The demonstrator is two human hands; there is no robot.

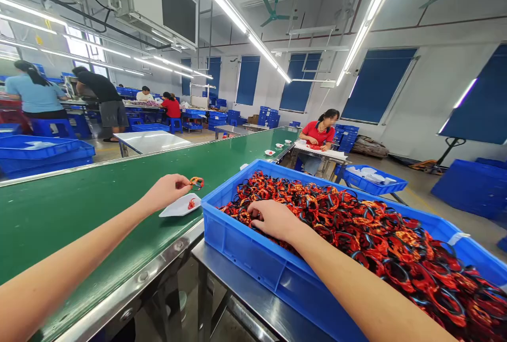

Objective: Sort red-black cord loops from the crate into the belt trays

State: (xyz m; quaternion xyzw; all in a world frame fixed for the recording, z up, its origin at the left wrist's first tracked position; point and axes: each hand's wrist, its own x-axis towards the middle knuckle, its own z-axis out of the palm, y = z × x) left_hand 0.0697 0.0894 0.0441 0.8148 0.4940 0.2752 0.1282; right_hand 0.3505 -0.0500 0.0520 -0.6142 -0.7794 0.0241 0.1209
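Note:
Over the green conveyor belt [99, 210], my left hand [171, 190] pinches a small ring-shaped piece [197, 183] in red, yellow and black. Just below it, a white tray [176, 209] lies on the belt with a bit of red in it. My right hand [273, 218] reaches into a large blue bin [245, 257] heaped with similar red, orange and black ring-shaped pieces [336, 215]. Its fingers curl down among the pieces near the bin's left end; whatever is between the fingertips is hidden.
The bin rests on a metal stand [273, 305] beside the belt. Farther along the belt are several small white trays [270, 152]. A co-worker in red [319, 133] sits at a side table. Another blue crate [372, 179] holds white trays. Blue crates [43, 146] stand beyond the belt at left.

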